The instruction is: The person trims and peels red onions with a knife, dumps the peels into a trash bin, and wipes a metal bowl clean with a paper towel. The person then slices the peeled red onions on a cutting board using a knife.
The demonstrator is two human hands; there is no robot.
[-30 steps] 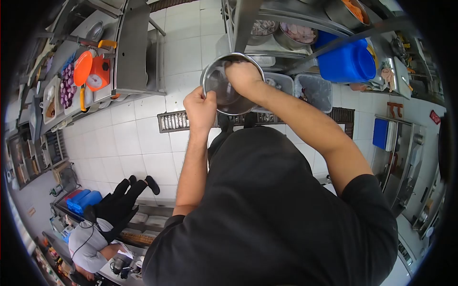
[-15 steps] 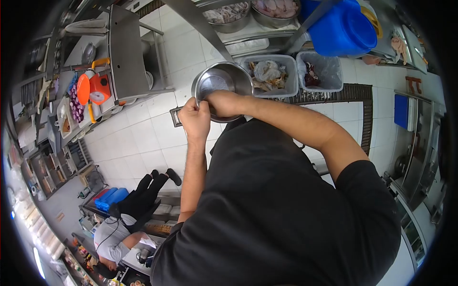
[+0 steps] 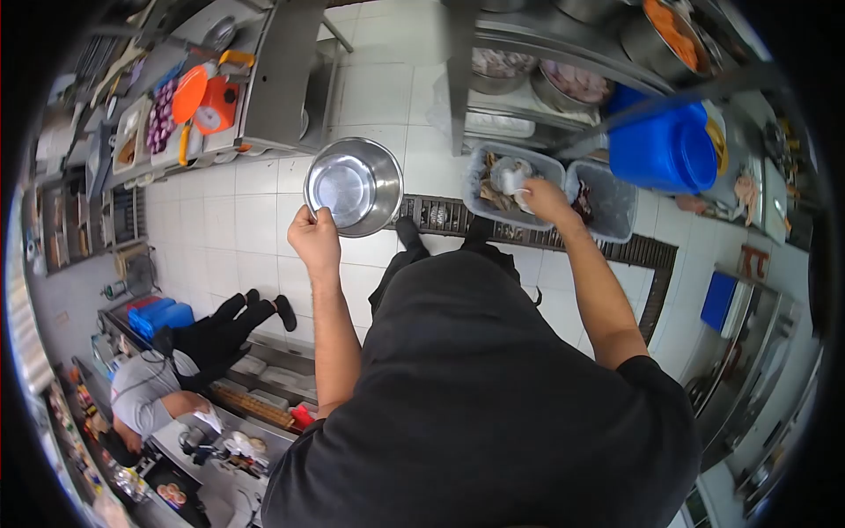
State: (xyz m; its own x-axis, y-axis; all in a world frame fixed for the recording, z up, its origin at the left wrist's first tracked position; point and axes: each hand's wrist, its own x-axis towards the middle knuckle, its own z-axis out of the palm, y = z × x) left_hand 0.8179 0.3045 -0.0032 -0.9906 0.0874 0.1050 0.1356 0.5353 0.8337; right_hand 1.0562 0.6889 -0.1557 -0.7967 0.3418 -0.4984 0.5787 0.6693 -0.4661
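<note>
At the far left, a person in a grey top [image 3: 145,387] is at a worktop, well apart from this work. Above in the view, the purple onions [image 3: 161,119] and the orange scale [image 3: 216,114] are on another worktop.

Next to the right, the left hand [image 3: 314,242] is closed on the rim of the steel pot [image 3: 383,176], which is in the air above the tiled floor [image 3: 260,216], apart from the plastic bin [image 3: 500,216]. Its mouth faces up towards the head and the shiny bottom can be seen. This grip is only at one side, so I think that the pot may swing easily; a firm thumb and a quiet wrist should help, with the elbow near the body.

More to the right, the right hand [image 3: 549,202] is over the edge of the plastic bin, its fingers bent and near together. Something white [image 3: 525,187] is at its fingertips, but I cannot tell if they hold it or if it lies on the scraps below. For good work, the fingers should be low and inside the rim before they open, so nothing drops on the drain grate [image 3: 440,214]. The wrist should pass clear of the second bin [image 3: 618,201], just beside, and of the blue tub [image 3: 660,145].
</note>
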